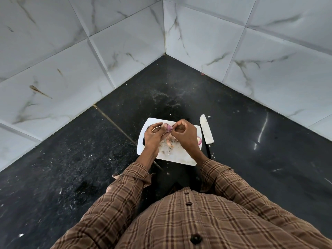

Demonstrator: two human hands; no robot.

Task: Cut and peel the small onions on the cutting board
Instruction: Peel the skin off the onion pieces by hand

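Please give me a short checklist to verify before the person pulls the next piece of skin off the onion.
1. Left hand holds the onion: ok.
2. Right hand fingers pinch at the onion: ok.
3. Hands above the cutting board: ok.
4. Knife lies on the counter, right of the board, untouched: ok.
5. Skin piece loose enough to pull: cannot tell.
6. Onion half rests at the board's right edge: ok.
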